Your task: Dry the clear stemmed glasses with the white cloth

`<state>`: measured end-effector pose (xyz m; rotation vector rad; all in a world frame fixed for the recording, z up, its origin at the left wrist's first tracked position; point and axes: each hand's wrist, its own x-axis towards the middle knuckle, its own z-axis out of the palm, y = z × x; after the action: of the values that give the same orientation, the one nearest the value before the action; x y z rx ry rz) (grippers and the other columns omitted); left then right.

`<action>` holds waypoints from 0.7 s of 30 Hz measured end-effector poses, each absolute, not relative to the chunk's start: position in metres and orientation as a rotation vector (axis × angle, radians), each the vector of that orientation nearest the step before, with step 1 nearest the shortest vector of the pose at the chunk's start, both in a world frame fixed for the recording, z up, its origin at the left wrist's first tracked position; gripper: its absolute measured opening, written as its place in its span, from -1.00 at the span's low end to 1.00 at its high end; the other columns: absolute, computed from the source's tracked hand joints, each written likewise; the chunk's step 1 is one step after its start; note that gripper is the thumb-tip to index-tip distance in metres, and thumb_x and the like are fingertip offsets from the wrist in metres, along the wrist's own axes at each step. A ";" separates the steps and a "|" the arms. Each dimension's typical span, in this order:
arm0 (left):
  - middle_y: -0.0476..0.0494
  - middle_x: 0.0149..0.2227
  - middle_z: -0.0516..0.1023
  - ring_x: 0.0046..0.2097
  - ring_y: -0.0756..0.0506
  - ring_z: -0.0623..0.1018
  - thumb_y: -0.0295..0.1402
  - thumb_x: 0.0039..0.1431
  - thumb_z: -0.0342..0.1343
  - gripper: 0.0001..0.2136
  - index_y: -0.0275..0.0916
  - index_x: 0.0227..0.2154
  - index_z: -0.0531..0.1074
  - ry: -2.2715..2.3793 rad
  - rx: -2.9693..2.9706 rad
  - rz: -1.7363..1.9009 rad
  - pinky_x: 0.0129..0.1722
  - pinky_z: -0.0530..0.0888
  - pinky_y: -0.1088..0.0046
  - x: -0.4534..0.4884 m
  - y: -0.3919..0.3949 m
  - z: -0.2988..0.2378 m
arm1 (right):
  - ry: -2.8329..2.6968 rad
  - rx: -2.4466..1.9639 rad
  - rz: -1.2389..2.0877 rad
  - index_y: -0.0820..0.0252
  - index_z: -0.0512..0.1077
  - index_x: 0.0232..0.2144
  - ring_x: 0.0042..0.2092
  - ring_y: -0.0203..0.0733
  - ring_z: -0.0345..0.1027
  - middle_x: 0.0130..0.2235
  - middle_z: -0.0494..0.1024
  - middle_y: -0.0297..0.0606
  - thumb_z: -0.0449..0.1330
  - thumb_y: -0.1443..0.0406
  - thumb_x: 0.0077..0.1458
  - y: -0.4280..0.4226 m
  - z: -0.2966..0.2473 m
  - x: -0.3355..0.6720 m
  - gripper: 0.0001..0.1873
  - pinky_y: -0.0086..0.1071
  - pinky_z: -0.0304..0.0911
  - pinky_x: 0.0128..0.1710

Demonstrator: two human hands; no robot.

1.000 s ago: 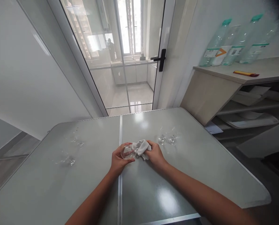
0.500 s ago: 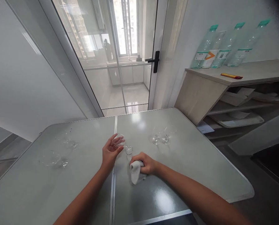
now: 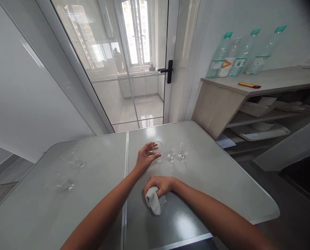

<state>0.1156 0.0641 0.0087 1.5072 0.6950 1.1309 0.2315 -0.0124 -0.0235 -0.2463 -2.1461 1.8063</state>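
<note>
My left hand [image 3: 146, 155] curls its fingers and thumb around a clear stemmed glass [image 3: 158, 147]. The glass is upright, its foot at or just above the tabletop; I cannot tell which. Just to its right stand two more clear stemmed glasses, a nearer one [image 3: 171, 158] and one beside it [image 3: 182, 157]. A crumpled white cloth [image 3: 155, 203] is bunched in my right hand [image 3: 160, 185], low over the table in front of the glasses.
More clear glasses [image 3: 70, 186] are on the left part of the grey table [image 3: 97, 194]; their outlines are faint. A metal strip [image 3: 125, 198] divides the tabletop. Behind is a glass door with a black handle [image 3: 170, 72]. Plastic bottles [image 3: 238, 64] stand on the right-hand shelf unit [image 3: 209, 107].
My left hand has carried the glass rightward across the metal strip, close to the other two. The glass has gone from tilted to upright. My right hand with the cloth has shifted slightly nearer me.
</note>
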 end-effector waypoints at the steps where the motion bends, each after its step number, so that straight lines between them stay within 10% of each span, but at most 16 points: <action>1: -0.32 0.08 0.58 0.03 -0.24 0.62 -0.33 -0.08 0.48 -0.42 -0.18 0.04 0.45 0.692 1.506 1.124 -0.07 0.59 0.20 0.118 0.066 0.007 | -2.150 -0.260 1.803 0.35 0.55 -0.24 -0.28 -0.22 0.39 -0.32 0.56 -0.25 0.40 0.01 -0.01 -0.012 -0.023 0.232 -0.51 -0.46 0.29 -0.23; 21: -0.39 0.10 0.56 0.00 -0.25 0.64 -0.30 -0.10 0.49 -0.36 -0.21 0.08 0.42 0.702 1.520 1.032 -0.09 0.64 0.13 0.128 0.063 -0.004 | -2.150 -0.376 1.790 0.33 0.51 -0.24 -0.28 -0.23 0.35 -0.30 0.53 -0.27 0.40 0.00 -0.04 -0.015 -0.022 0.230 -0.49 -0.46 0.27 -0.25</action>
<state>0.1282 0.0631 -0.0037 1.5202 0.7023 1.0323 0.2298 -0.0155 -0.0217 -0.3757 -2.1500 1.7899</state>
